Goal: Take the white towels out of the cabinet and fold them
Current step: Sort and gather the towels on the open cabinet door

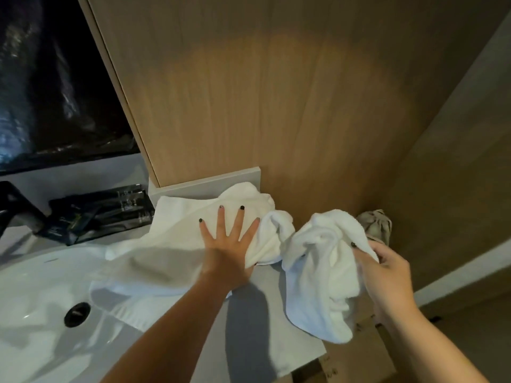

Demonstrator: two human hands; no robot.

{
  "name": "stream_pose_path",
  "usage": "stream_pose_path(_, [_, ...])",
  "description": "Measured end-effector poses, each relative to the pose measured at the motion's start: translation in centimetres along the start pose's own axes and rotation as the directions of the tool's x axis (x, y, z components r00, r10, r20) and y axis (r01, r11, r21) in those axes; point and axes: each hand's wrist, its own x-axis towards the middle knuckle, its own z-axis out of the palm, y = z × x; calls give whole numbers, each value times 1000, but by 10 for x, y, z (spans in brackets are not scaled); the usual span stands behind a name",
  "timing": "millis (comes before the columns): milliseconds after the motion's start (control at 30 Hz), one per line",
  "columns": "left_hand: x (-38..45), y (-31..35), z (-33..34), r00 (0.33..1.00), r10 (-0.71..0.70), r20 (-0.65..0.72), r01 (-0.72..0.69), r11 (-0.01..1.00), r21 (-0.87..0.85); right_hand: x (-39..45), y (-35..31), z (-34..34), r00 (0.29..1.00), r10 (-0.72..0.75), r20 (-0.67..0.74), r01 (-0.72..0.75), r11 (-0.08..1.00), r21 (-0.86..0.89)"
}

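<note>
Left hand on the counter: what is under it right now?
The left hand presses flat on a white towel spread across the counter and over the sink rim. The towel hides whatever lies beneath it.

Setting: bathroom, vanity area.
Basin: white ceramic sink (pixel 36 294) with dark round drain (pixel 77 314), set in a pale countertop (pixel 249 313).
Fixture: black faucet (pixel 16 205) at the basin's rear.
Linen: white towels (pixel 177 239) on the countertop.
Storage: wood-grain cabinet door (pixel 249 92) above the counter.
</note>
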Motion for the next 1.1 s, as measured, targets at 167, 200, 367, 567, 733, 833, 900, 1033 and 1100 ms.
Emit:
stream_pose_path(167, [2,8,-12,990,-40,135,40,999,7,0,-12,10,996,-82,41,84,995,-57])
stream_pose_path(200, [1,7,-16,985,-27,171,27,1000,-2,0,-16,12,993,-109,50,112,991,-74])
stream_pose_path(367, [-13,13,-68,945,185,270,59,715,-697,3,-49,20,955,-227,190,262,946,-192])
stream_pose_path(567, [-12,33,-124,995,57,79,67,184,-981,14,-97,28,925,-294,240,352,902,-251])
stream_pose_path(733, [5,13,-160,944,-307,117,93,-92,-991,25,-137,30,906,-342,248,386,910,-155])
stream_pose_path(833, [14,0,-190,912,-385,144,43,-258,-965,37,-159,37,895,-384,225,423,892,-160])
stream_pose_path(900, [19,-10,-208,880,-450,154,4,-318,-948,45,-173,48,890,-403,213,440,883,-166])
stream_pose_path(1033, [21,-35,-235,835,-531,148,-44,-331,-943,59,-200,74,854,-461,239,510,834,-211])
stream_pose_path(1100, [19,-49,-245,800,-586,126,-78,-309,-948,65,-221,89,813,-524,253,580,767,-275])
